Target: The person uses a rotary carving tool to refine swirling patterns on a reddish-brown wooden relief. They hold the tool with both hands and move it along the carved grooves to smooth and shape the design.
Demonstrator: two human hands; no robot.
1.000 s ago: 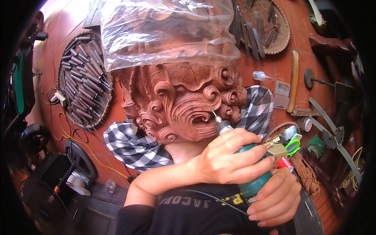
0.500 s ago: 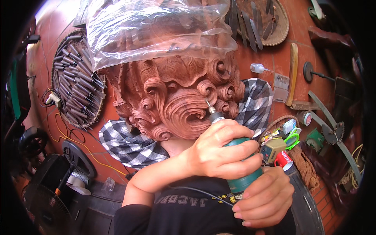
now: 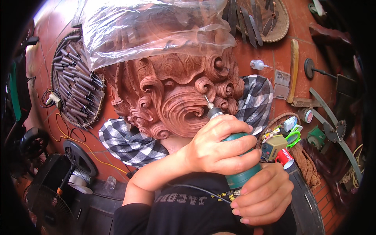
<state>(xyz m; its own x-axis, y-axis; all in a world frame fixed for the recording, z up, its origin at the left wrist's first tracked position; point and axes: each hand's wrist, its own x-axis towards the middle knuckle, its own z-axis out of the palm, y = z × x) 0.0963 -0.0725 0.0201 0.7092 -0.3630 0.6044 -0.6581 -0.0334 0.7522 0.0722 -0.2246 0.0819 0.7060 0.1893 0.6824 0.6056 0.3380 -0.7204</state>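
Note:
Both my hands hold a green rotary grinder (image 3: 238, 177) with a thin metal bit. My left hand (image 3: 221, 143) wraps around its upper body, fingers across the front. Lower down, my right hand (image 3: 265, 196) grips its rear end, near where a black cord comes away. The bit (image 3: 206, 100) points up at a reddish-brown wood carving (image 3: 178, 105) full of curls and flowing grooves, and its tip meets the surface just beneath a round scroll. Clear plastic sheeting (image 3: 156, 35) drapes over the carving's far part. Checkered cloth (image 3: 131, 143) shows along its near left and right sides.
At left, a round basket (image 3: 102, 100) holds many wood-handled chisels. Another basket (image 3: 288, 23) with flat files sits far right. Beside my hands stand a red mug (image 3: 284, 158), a small control box (image 3: 273, 148) and green scissors (image 3: 293, 136). A black fan (image 3: 49, 207) is lower left.
The whole view has shifted slightly, so the carving sits a little higher and further left. Both hands keep their hold on the grinder, and the bit stays near the same scroll.

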